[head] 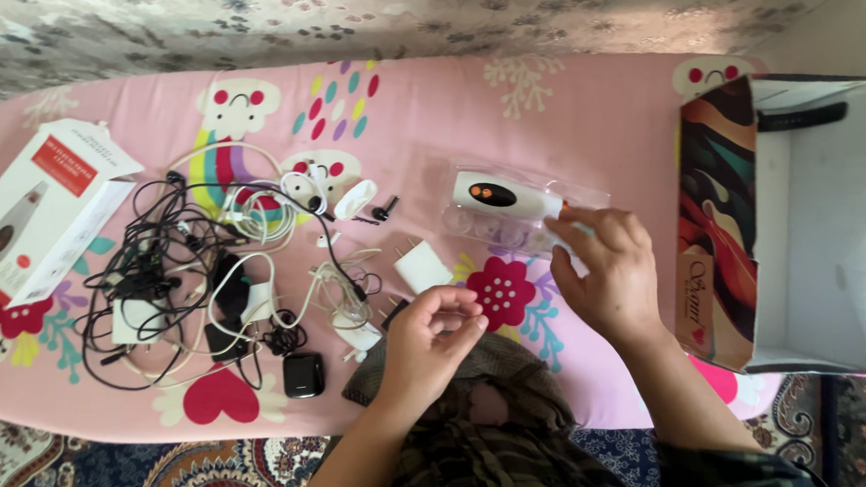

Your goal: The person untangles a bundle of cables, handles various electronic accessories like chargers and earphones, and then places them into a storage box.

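My right hand rests its fingertips on the near right corner of a clear plastic tray that holds a white handheld device with a dark oval panel. My left hand hovers close to my body with fingers curled around something small and pale that I cannot make out. Just beyond it lies a white plug adapter. Everything sits on a pink patterned sheet.
A tangle of black and white cables and chargers covers the left middle. A small black case lies near the front edge. A white product box sits far left. An open cardboard box stands at the right edge.
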